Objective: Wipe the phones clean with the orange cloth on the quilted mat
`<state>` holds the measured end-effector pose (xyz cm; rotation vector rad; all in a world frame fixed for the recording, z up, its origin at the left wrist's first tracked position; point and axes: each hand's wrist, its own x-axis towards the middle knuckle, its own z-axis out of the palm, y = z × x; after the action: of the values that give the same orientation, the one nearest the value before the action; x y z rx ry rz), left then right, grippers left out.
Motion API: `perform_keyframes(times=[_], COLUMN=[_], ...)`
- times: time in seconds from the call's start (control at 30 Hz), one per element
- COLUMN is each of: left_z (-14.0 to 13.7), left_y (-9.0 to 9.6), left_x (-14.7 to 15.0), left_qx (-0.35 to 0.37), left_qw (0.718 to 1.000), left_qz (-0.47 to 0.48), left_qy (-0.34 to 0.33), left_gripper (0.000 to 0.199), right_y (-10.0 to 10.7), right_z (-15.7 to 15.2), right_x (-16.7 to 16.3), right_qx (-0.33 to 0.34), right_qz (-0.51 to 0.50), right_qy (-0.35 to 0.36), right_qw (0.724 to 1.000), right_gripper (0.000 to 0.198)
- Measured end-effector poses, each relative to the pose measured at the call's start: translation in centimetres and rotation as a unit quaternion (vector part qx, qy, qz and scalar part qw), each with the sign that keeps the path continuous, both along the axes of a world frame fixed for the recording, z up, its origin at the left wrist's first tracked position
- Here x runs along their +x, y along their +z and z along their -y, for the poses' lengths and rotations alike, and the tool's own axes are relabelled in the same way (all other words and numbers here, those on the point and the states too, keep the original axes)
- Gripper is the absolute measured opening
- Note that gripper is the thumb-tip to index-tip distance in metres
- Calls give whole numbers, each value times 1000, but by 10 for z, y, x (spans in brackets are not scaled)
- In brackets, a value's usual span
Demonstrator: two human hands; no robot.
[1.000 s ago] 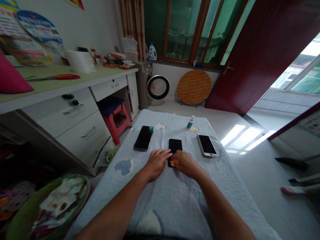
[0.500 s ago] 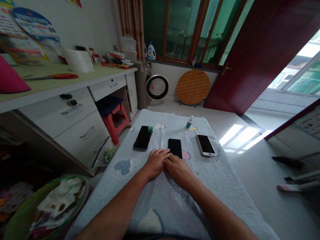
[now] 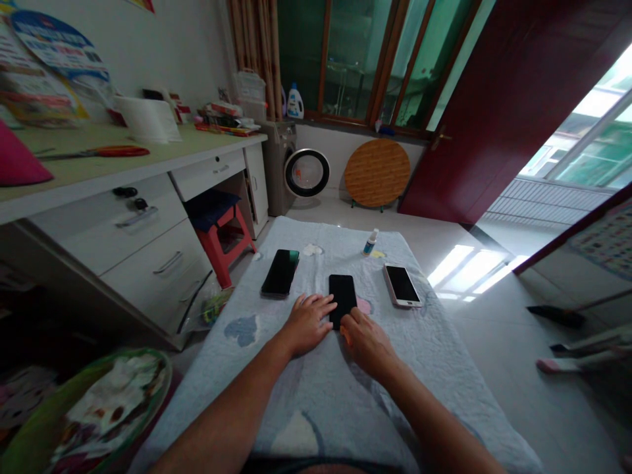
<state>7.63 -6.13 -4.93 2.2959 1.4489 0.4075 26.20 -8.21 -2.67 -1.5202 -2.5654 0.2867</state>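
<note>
A black smartphone (image 3: 343,293) lies screen up on the cloth-covered table, in front of me. My left hand (image 3: 307,324) rests flat at its left edge, fingers spread and their tips touching the phone. At the lower right corner is my right hand (image 3: 368,341), fingers curled inward; whatever they may hold is hidden, with only an orange tint showing near the thumb. To the left lies a larger dark phone (image 3: 280,272), and a white-framed phone (image 3: 402,286) lies to the right. A small spray bottle (image 3: 370,242) stands upright behind them.
A pale blue patterned cloth (image 3: 276,421) covers the table. On the left are a white desk (image 3: 143,253), a red stool (image 3: 224,243) and a waste basket (image 3: 165,388). Beyond stand a washing machine (image 3: 276,155) with its door ajar and a round wooden board (image 3: 378,172).
My hands have moved apart from touching each other. The right hand has shifted right to the phone's lower corner, uncovering more of its screen. The view has turned slightly.
</note>
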Motion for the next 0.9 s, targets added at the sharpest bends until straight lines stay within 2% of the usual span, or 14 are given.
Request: perform_keyframes(times=[0.1,0.17,0.33,0.5,0.7,0.9], left_z=[2,2,0,-1,-3,-1], left_y=[-1,-3,-8,-9,-7,-7], left_x=[-1,-1,1,1,3,4], left_qx=[10,20,30,33,24,26], left_qw=[1000,1000,1000,999,1000,1000], left_qz=[8,10,8,6,-6,-8], left_qy=[-11,-8,2,-2,9,11], left_gripper=[60,60,53,51,41,41], right_y=[4,4,-3,-10,-25,-30], right_z=[2,2,-3,-2,-1,-2], right_x=[5,13,28,17,1,-17], right_qx=[-13,-9,8,35,98,131], right_qz=[-57,-86,-56,-9,-2,4], right_qy=[21,11,-30,-17,10,47], right_qw=[998,996,998,999,995,990], right_gripper=[13,16,12,13,13,13])
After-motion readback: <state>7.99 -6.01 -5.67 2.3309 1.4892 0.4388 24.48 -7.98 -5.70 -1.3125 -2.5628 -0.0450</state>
